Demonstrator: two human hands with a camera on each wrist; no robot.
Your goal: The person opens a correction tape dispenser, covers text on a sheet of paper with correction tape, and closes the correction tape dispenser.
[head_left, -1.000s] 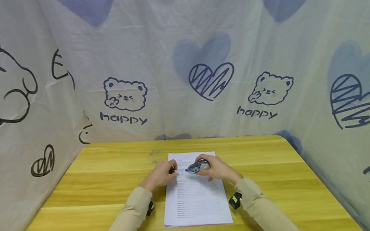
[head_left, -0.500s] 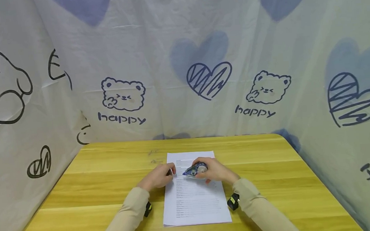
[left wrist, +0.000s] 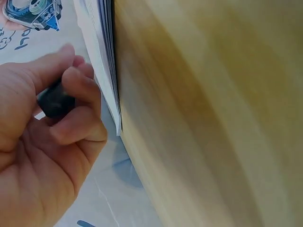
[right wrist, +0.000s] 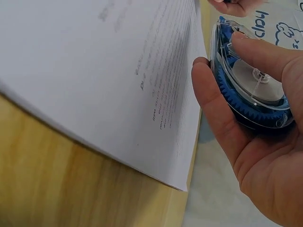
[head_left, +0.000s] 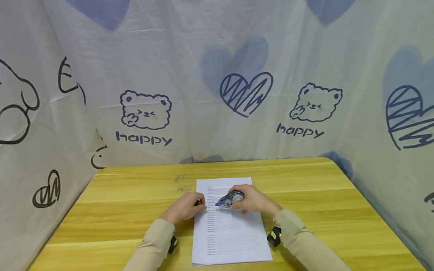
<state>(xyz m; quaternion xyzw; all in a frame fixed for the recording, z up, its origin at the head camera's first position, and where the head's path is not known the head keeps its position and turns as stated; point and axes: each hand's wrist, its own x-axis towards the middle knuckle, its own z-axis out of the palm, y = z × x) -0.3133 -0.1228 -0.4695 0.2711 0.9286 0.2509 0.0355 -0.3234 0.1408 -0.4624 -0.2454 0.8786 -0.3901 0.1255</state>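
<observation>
In my right hand (head_left: 257, 199) I grip a correction tape (head_left: 231, 199) with a clear case, blue gears and a blue tip. Its tip points left, over the upper part of a stack of printed paper (head_left: 232, 242); whether it touches the sheet I cannot tell. Thumb and fingers lie on either side of the case in the right wrist view. At the stack's left edge, my left hand (head_left: 184, 206) pinches a small dark cap-like piece (left wrist: 56, 100) between thumb and curled fingers. Part of that piece is hidden by the fingers.
The yellow wood-grain table (head_left: 122, 228) extends on both sides of the paper. A whitish cloth (head_left: 195, 29) with hearts, bears and lettering hangs behind and along both sides. Black camera mounts (head_left: 274, 236) sit on the wrists.
Both hands have shifted slightly toward me along the paper, still holding the correction tape and the dark piece. Over the last half second they have hardly moved. The view has shifted a little.
</observation>
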